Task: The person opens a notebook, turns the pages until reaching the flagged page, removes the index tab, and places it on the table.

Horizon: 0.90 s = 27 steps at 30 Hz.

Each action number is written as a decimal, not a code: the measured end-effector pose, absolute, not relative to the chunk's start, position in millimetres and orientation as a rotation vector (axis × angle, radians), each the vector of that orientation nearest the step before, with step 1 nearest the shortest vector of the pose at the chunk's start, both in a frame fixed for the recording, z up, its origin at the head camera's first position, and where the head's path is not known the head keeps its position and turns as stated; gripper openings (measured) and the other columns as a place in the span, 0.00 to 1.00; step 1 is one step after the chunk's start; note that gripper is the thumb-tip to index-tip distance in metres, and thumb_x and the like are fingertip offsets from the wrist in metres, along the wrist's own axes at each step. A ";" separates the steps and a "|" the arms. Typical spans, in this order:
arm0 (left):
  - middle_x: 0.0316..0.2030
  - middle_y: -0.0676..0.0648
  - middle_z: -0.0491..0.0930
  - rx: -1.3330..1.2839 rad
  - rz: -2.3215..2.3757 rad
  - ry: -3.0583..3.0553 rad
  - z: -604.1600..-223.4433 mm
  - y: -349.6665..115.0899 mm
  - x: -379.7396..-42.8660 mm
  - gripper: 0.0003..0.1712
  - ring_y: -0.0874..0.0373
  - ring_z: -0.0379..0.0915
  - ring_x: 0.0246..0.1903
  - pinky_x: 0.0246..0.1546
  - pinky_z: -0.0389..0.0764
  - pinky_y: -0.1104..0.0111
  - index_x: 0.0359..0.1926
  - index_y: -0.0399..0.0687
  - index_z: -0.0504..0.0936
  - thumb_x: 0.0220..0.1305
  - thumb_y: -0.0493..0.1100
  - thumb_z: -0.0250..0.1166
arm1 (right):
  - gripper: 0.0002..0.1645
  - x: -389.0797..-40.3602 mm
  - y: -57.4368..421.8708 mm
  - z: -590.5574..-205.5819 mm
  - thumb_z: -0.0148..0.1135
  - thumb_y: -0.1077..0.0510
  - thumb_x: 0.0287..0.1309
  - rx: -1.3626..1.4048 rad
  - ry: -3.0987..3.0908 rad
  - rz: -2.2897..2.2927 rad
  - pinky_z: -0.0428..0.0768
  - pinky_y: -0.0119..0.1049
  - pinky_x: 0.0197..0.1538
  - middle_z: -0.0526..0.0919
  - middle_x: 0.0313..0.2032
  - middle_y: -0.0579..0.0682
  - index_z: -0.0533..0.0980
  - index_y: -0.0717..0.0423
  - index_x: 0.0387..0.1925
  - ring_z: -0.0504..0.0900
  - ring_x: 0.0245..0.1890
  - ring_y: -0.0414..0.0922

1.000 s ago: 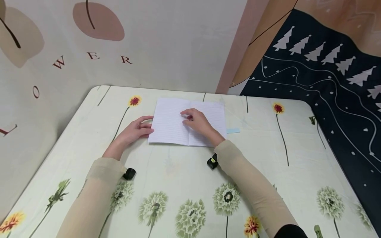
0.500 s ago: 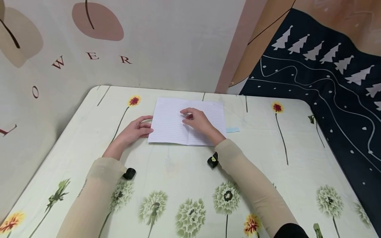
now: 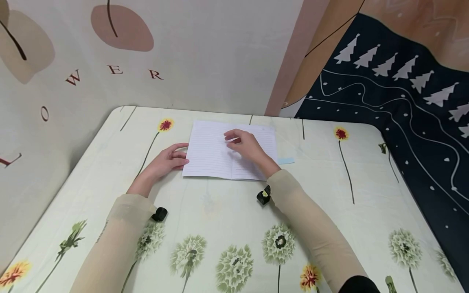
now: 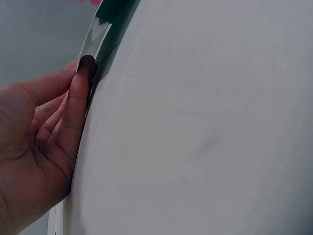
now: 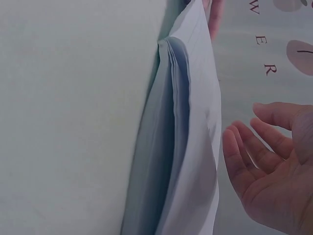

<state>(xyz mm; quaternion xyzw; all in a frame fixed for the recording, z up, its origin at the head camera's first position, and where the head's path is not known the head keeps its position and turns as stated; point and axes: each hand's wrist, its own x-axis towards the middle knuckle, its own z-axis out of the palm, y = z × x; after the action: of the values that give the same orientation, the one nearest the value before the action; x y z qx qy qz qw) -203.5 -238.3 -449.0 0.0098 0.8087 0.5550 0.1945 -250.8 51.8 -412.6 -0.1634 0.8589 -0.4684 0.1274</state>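
Note:
A notebook (image 3: 207, 152) lies open to lined white pages near the far side of the table. My left hand (image 3: 165, 162) is at its left edge; in the left wrist view the thumb and fingers pinch the edge, where a green cover (image 4: 117, 41) shows. Over the right-hand page is my right hand (image 3: 247, 145), its fingers loosely bent with nothing between them. In the right wrist view that hand (image 5: 274, 161) stands apart from the pages (image 5: 198, 142), which bulge up from the fold.
A light blue strip (image 3: 286, 160) sticks out beyond the notebook's right edge. The table has a white cloth (image 3: 209, 219) printed with flowers. Behind it hangs a pale printed wall cloth (image 3: 220, 61), and a dark one with white trees (image 3: 399, 93) is at the right.
My right hand has risen slightly and shifted a little to the right over the pages. The left hand and the notebook stay where they were.

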 end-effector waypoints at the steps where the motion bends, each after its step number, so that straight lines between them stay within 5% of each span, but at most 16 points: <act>1: 0.61 0.31 0.73 0.028 1.554 2.270 -449.0 -238.3 -203.5 0.38 0.74 0.77 0.39 0.43 0.82 0.79 0.78 0.46 0.54 0.72 0.36 0.58 | 0.21 -251.2 52.2 -412.3 0.61 0.62 0.67 -0.478 2.502 -1.364 0.82 0.40 0.55 0.83 0.56 0.53 0.76 0.56 0.61 0.81 0.56 0.50; 27: 0.62 0.31 0.73 0.004 1.544 2.277 -446.3 -236.9 -202.6 0.38 0.75 0.77 0.39 0.43 0.82 0.79 0.78 0.49 0.54 0.72 0.36 0.58 | 0.21 -260.8 59.6 -400.0 0.62 0.62 0.66 -0.502 2.533 -1.390 0.80 0.41 0.56 0.85 0.52 0.54 0.77 0.58 0.59 0.82 0.54 0.51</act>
<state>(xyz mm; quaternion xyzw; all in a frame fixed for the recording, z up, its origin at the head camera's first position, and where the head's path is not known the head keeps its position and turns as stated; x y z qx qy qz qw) -202.6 -236.9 -446.3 0.0014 0.8118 0.5507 0.1940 -260.8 59.6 -400.0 -0.1701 0.8590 -0.4714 0.1045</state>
